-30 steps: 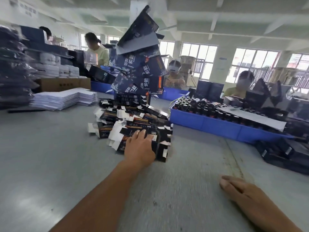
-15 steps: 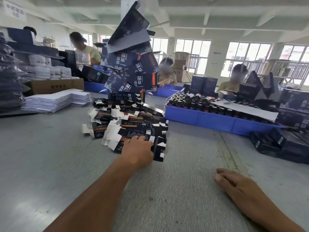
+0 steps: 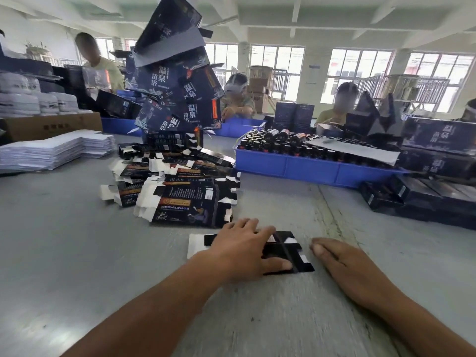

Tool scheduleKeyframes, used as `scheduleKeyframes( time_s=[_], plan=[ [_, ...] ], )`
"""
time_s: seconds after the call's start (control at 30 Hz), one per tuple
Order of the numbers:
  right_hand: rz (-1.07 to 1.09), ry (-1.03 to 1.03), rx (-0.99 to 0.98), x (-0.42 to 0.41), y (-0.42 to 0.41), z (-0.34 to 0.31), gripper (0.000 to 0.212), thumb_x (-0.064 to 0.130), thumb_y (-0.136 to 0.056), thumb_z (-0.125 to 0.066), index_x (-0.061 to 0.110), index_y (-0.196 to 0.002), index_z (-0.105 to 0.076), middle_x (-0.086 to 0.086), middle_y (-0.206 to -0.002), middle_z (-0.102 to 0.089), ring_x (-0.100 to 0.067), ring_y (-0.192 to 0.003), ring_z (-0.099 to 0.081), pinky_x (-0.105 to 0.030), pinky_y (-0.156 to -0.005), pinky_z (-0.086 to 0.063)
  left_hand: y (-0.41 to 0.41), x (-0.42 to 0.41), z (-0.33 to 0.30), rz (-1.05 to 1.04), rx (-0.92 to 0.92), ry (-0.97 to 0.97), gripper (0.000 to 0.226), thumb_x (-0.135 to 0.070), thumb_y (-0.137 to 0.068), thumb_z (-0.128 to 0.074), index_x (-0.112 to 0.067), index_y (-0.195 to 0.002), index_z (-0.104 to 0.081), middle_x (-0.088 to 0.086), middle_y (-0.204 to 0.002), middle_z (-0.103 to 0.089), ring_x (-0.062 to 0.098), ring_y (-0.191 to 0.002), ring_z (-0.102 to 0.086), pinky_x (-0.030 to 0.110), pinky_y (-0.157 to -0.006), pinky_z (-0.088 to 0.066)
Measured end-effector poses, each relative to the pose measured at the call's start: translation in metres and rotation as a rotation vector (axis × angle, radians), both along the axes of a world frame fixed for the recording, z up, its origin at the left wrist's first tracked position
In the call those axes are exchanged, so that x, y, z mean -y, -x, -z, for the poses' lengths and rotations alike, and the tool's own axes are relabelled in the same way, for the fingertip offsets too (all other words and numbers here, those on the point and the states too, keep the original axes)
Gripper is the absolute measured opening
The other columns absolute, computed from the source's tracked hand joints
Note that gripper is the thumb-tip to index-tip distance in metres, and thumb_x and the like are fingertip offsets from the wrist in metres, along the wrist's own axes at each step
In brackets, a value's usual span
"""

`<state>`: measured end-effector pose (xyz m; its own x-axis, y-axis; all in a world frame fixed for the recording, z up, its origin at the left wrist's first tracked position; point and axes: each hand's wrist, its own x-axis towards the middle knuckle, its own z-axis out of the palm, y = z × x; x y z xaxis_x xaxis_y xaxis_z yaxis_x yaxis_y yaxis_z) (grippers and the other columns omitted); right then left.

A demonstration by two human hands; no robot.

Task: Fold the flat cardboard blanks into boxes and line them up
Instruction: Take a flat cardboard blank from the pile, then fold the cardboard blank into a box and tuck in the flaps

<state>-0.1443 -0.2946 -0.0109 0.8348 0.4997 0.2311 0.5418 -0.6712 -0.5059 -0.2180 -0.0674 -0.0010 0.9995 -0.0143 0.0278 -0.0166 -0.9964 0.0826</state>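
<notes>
A single flat blank (image 3: 288, 251), dark with white flaps, lies on the grey table (image 3: 64, 253) in front of me. My left hand (image 3: 244, 251) lies flat on top of it, fingers spread, thumb stretched to the right. Just right of the blank, my right hand (image 3: 342, 261) rests on the table with fingers loosely bent, holding nothing. Behind them sprawls the heap of flat dark blanks (image 3: 180, 191). Further back, folded dark boxes (image 3: 177, 81) are piled into a leaning tower.
A blue tray (image 3: 309, 171) packed with small bottles stands at right. Dark cartons (image 3: 422, 199) lie on the table at far right. A stack of white sheets (image 3: 54, 150) sits at left. Several people work across the table.
My left hand has dragged one blank off the heap and back towards me. My right hand has slid forward and left, close beside the blank.
</notes>
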Motion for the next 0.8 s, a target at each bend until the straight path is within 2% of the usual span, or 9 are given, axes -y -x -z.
scheduleKeyframes(
  time_s=[0.07,0.17,0.27,0.37,0.47,0.57,0.7,0.8],
  plan=[
    [0.001,-0.014,0.004,0.000,0.000,0.000,0.031,0.037,-0.106,-0.043,0.031,-0.127,-0.064,0.022,-0.109,-0.057,0.018,-0.088,-0.047,0.002,-0.074,-0.033,0.000,-0.003,0.001,0.013,-0.022,0.026,0.096,-0.094,-0.077,-0.027,-0.038,-0.154,-0.020,0.003,-0.158,-0.036,0.025,-0.145,-0.030,0.045,-0.116,-0.024],
    [0.013,-0.014,0.005,0.001,-0.002,0.000,0.029,0.034,-0.107,-0.041,0.031,-0.124,-0.064,0.018,-0.109,-0.058,0.007,-0.091,-0.052,-0.001,-0.073,-0.034,0.000,0.000,0.002,0.021,-0.015,0.068,0.117,-0.106,-0.058,-0.021,-0.041,-0.155,-0.012,0.000,-0.157,-0.036,0.025,-0.145,-0.031,0.044,-0.115,-0.024],
    [0.015,-0.016,-0.011,0.002,-0.003,0.000,0.030,0.033,-0.107,-0.040,0.029,-0.127,-0.063,0.016,-0.112,-0.058,-0.003,-0.100,-0.054,-0.003,-0.075,-0.033,0.000,0.005,0.003,0.041,-0.035,0.100,0.124,-0.107,-0.052,-0.034,-0.044,-0.155,-0.006,-0.003,-0.158,-0.034,0.023,-0.145,-0.029,0.043,-0.115,-0.026],
    [0.011,-0.026,-0.020,0.002,-0.002,-0.002,0.031,0.034,-0.107,-0.041,0.028,-0.130,-0.061,0.016,-0.115,-0.058,-0.002,-0.102,-0.052,-0.007,-0.077,-0.033,0.000,0.008,0.001,0.037,-0.042,0.181,0.122,-0.101,-0.052,-0.051,-0.051,-0.151,-0.002,-0.005,-0.155,-0.035,0.022,-0.140,-0.033,0.043,-0.109,-0.033],
    [0.018,-0.055,-0.041,0.002,-0.001,-0.003,0.031,0.035,-0.107,-0.041,0.029,-0.130,-0.060,0.018,-0.114,-0.056,0.002,-0.099,-0.051,-0.004,-0.075,-0.031,0.001,0.010,0.000,0.039,-0.024,0.252,0.122,-0.098,-0.051,-0.059,-0.054,-0.149,0.000,-0.006,-0.151,-0.038,0.020,-0.133,-0.037,0.041,-0.104,-0.037],
    [0.045,-0.191,-0.074,0.005,0.001,-0.005,0.029,0.035,-0.105,-0.046,0.029,-0.129,-0.061,0.017,-0.116,-0.060,0.007,-0.099,-0.053,-0.004,-0.078,-0.034,0.002,0.013,0.000,0.047,0.056,0.237,0.120,-0.097,-0.053,-0.058,-0.054,-0.149,0.001,-0.005,-0.150,-0.037,0.020,-0.132,-0.039,0.040,-0.105,-0.039],
    [0.055,-0.449,-0.184,0.010,0.004,-0.013,0.017,0.038,-0.102,-0.051,0.039,-0.117,-0.060,0.016,-0.109,-0.069,0.001,-0.100,-0.065,-0.019,-0.086,-0.050,0.000,0.017,-0.006,0.100,0.271,0.081,0.115,-0.099,-0.061,-0.045,-0.047,-0.151,0.002,-0.005,-0.148,-0.039,0.019,-0.130,-0.042,0.038,-0.108,-0.035],
    [0.030,-0.640,-0.338,0.012,0.007,-0.019,0.015,0.036,-0.101,-0.055,0.033,-0.115,-0.062,0.010,-0.099,-0.076,-0.004,-0.090,-0.073,-0.027,-0.081,-0.059,0.003,0.019,-0.008,0.144,0.384,0.071,0.110,-0.099,-0.064,-0.039,-0.045,-0.152,0.000,-0.007,-0.146,-0.044,0.018,-0.131,-0.042,0.037,-0.112,-0.031]
  ],
)
